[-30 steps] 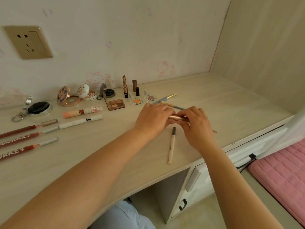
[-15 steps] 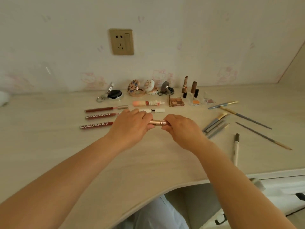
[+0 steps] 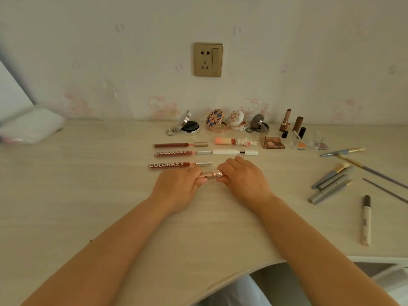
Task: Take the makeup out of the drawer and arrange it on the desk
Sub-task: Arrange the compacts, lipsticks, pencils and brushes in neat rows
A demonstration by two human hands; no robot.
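While both hands pinch it, we hold the rose-gold metallic lip tube (image 3: 212,174) level just below the dark red lettered lip-gloss tubes (image 3: 169,165), left hand (image 3: 176,186) and right hand (image 3: 242,177) at opposite ends, seemingly to extend that row on the pale wooden desk (image 3: 77,195).

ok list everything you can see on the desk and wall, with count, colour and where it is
rose-gold tube: 1, between both hands
lip gloss tubes: 3, dark red, left rows
white pen: 1, behind the hands
peach tube: 1, middle row
compacts: 4, open, by wall
lipsticks: several, upright, back right
eyeshadow palettes: 3, back right
brushes: several, grey, right
cream pen: 1, front right
socket: 1, gold, wall
desk: 1, pale wood
hands: left, right, gripping the tube
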